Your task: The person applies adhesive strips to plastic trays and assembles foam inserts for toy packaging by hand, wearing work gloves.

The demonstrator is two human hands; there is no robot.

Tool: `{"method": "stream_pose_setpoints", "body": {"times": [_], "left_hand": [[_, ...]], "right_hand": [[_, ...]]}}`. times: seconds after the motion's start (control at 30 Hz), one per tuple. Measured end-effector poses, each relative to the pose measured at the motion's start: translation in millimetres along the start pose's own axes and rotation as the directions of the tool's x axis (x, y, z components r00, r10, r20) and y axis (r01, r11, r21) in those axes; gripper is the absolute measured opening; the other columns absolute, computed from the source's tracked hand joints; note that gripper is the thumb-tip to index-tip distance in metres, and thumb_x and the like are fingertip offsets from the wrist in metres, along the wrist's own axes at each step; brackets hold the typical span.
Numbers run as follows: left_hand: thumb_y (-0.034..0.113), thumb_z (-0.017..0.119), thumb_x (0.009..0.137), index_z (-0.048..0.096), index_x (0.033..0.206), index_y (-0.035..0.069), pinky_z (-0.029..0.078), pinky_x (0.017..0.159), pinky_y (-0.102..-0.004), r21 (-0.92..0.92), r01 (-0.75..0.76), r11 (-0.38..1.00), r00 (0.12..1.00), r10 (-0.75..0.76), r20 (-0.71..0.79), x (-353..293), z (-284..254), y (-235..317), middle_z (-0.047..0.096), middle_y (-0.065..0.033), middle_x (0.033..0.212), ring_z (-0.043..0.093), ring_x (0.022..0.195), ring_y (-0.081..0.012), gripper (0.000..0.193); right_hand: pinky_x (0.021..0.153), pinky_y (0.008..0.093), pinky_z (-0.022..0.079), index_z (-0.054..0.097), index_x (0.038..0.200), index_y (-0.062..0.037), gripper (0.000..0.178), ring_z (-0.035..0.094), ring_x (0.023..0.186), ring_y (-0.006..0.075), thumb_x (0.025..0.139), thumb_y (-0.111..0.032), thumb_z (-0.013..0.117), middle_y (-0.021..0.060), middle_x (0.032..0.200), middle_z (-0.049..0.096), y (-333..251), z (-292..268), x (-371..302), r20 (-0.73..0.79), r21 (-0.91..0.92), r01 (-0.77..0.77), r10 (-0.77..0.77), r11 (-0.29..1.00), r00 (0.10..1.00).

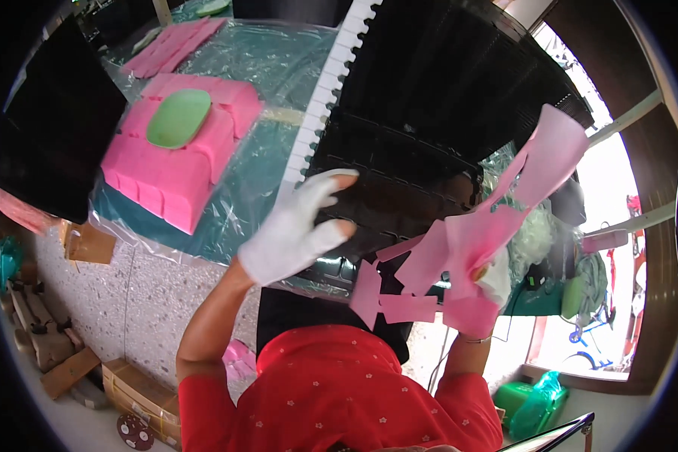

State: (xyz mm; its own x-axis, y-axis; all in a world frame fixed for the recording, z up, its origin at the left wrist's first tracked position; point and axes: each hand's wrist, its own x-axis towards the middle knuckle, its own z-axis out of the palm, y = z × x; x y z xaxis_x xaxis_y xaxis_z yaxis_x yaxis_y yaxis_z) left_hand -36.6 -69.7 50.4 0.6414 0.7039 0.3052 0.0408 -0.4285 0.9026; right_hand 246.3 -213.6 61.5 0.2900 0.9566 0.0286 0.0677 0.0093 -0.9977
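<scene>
My left hand [297,230], in a white glove with bare thumb and fingertip, is open over the front of a black ribbed plastic panel [399,158]. It appears to hold nothing, and its wrist is close to a white notched strip [316,124]. In my right hand [496,280] is a bunch of thin pink foam sheets [467,248] with cut-out shapes. They hide most of that gloved hand, and one long piece curls up to the right. Whether the lower flaps touch the black panel, I cannot tell.
On the plastic-covered green table [260,166] at the left sit stacked pink foam blocks [158,181], with a green tray [179,118] on top. Flat pink sheets [175,47] lie behind. A black panel [60,120] stands far left; cardboard boxes [139,395] are on the floor.
</scene>
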Motion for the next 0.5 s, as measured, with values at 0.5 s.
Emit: {"method": "stream_pose_setpoints", "body": {"times": [0.5], "left_hand": [[0.077,0.043,0.084,0.029,0.149,0.006,0.046,0.098,-0.0423,-0.762,0.627,-0.162,0.775,0.230,0.589,21,163,-38,0.057,-0.0110,0.126,0.059,0.109,-0.0228,0.098]], "right_hand": [[0.086,0.0303,0.048,0.053,0.121,-0.0015,0.037,0.058,0.099,0.0211,0.087,-0.011,0.063,0.0100,0.111,0.058,-20,-86,5,-0.049,0.272,-0.020,0.035,0.962,0.998]]}}
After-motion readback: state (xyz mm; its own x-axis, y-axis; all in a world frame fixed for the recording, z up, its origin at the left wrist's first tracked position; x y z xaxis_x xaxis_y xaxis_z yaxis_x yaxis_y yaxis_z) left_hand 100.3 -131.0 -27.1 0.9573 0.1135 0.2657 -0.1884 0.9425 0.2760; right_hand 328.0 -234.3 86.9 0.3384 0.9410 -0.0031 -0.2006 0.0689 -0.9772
